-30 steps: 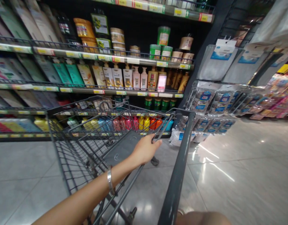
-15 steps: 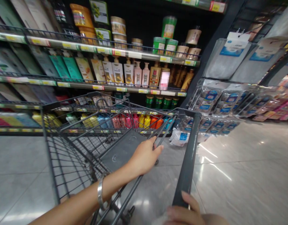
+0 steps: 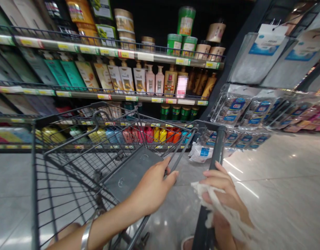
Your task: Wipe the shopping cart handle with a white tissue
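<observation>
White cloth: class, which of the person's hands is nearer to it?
Right. The right hand holds the white cloth against the cart handle; the left hand grips the cart's wire frame to the cloth's left, not touching it.

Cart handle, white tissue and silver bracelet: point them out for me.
cart handle (image 3: 218, 147), head view, on the bare upper stretch of the dark bar.
white tissue (image 3: 228, 213), head view, on the middle of the crumpled strip.
silver bracelet (image 3: 85, 235), head view, on the band's shiny outer face.
</observation>
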A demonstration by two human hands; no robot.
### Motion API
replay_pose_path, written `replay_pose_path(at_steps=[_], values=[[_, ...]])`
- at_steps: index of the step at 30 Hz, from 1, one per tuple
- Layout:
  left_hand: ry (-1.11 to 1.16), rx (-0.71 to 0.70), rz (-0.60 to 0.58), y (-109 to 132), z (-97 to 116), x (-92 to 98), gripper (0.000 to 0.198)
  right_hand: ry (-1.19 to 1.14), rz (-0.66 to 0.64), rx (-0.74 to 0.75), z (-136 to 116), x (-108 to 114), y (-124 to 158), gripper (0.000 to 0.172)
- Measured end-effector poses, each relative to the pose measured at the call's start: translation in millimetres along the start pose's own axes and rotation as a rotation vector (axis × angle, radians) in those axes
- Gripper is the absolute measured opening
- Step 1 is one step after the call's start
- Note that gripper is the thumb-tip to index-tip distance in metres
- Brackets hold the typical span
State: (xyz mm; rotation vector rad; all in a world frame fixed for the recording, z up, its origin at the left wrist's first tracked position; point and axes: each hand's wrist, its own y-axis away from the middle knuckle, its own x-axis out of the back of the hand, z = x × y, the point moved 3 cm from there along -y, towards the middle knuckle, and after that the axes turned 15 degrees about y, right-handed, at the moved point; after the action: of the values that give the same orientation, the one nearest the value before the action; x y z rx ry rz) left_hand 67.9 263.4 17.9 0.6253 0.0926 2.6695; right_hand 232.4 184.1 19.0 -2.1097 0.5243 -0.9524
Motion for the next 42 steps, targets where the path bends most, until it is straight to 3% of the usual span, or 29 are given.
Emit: replay_pose_path(at_steps=[5, 11, 17, 21, 24, 28, 36, 40, 42], values=[[0.01, 0.018, -0.007, -0.6, -1.0, 0.2, 0.062, -0.023, 0.129, -0.034, 26.0, -5.4, -18.2, 0.016], [0.007, 0.009, -0.011, -1.3, 1.7, 1.8, 0.061, -0.024, 0.169, -0.106, 86.8, -14.0, -48.3, 0.017], [0.035, 0.014, 0.001, -4.9, 0.3, 1.7, 0.061, 0.043, 0.263, -0.249, 151.0, -19.5, -75.6, 0.032], [0.041, -0.01, -0.001, -9.9, 0.0, -0.1, 0.058, 0.15, 0.265, -0.258, 166.4, -18.5, -87.7, 0.035], [0.033, -0.012, 0.015, -14.0, 0.0, -1.5, 0.057, 0.078, 0.247, -0.286, 157.6, -17.5, -86.9, 0.034], [0.034, -0.01, 0.037, -17.1, 0.9, -3.0, 0.055, -0.023, 0.192, -0.316, 126.6, -15.0, -69.7, 0.031], [0.028, -0.05, 0.041, -18.3, 1.6, -4.9, 0.054, -0.219, 0.021, -0.296, 45.0, -1.3, 0.6, 0.04], [0.032, -0.089, 0.057, -18.5, 3.7, -5.4, 0.053, -0.128, -0.09, -0.292, 9.4, 1.5, 35.2, 0.035], [-0.013, -0.129, 0.087, -16.6, 6.5, -3.6, 0.05, -0.062, -0.037, -0.287, -3.5, 3.4, 47.5, 0.033]])
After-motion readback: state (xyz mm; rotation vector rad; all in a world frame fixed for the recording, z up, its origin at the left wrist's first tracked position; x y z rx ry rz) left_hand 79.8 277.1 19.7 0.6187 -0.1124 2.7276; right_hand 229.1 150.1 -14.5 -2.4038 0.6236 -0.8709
